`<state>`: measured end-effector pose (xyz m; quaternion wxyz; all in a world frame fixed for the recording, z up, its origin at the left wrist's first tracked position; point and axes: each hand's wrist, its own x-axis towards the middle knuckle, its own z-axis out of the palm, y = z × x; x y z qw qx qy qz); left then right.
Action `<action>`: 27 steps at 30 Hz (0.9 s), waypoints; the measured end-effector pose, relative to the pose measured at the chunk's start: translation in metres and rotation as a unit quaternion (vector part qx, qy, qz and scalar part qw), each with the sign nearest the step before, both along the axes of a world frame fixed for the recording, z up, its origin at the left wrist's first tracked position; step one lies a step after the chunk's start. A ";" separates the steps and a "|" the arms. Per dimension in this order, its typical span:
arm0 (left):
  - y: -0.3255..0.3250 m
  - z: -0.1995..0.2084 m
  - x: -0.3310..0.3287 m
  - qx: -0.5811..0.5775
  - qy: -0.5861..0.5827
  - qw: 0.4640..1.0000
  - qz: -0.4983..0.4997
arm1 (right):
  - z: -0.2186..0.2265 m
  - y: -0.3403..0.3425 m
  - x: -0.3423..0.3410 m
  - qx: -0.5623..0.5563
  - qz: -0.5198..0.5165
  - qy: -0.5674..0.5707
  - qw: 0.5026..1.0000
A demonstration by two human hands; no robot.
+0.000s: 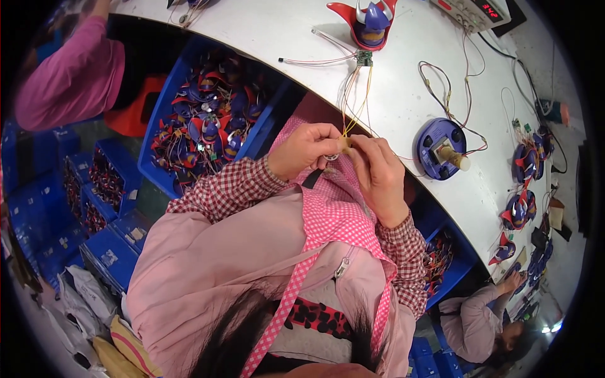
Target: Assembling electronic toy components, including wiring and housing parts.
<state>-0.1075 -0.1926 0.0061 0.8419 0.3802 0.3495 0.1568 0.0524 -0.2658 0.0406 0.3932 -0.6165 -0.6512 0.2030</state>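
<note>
My left hand (304,151) is closed in a pinch, with a small round silvery part (331,157) at its fingertips. Against it my right hand (380,171) pinches a small tan piece (344,144), whose kind I cannot make out. Thin yellow wires (347,113) run from the fingers up to a small green circuit board (364,58) on the table. Below the left fingers hangs a short black strip (312,179). Beside the board stands a purple toy head (373,26) with pale horns and a red collar.
The white table (265,31) curves ahead. On it are a purple round base (439,148) with wires and a power supply (469,14). A blue bin (170,113) of toy parts stands left. Other people sit at left (75,75) and lower right (476,321).
</note>
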 end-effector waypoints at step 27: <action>0.003 0.048 0.023 0.685 0.118 0.717 -0.055 | 0.002 -0.073 0.075 0.119 -0.315 0.060 0.940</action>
